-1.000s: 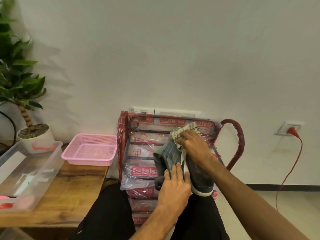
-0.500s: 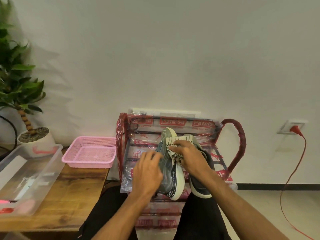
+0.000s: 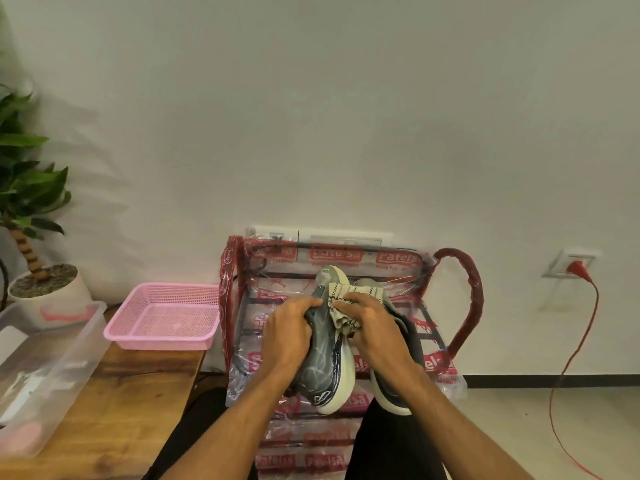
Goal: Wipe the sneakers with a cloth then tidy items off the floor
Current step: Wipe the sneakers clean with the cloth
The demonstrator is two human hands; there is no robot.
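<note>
A person sits facing a white wall, with a shoe rack (image 3: 462,299) wrapped in clear plastic with red print just in front of their knees. Two sneakers rest on the rack's top shelf.

The grey sneaker (image 3: 323,362) is turned on its side, with its pale sole facing right. Its long axis runs from the person toward the wall, with the rounded far tip pointing at the wall.

The left hand (image 3: 287,334) curls over the grey upper and grips it. The right hand (image 3: 374,327) clutches a bunched pale cloth (image 3: 343,292) with thin dark zigzag lines, held against the sole edge near the far end.

The second sneaker (image 3: 412,341), dark inside, lies just to the right, partly under the right wrist, and points the same way.

To the left, a wooden table (image 3: 121,393) holds a pink basket (image 3: 166,287), a clear plastic box (image 3: 69,344) and a potted plant (image 3: 31,202). To the right, a red cable (image 3: 585,320) hangs from a wall socket.
</note>
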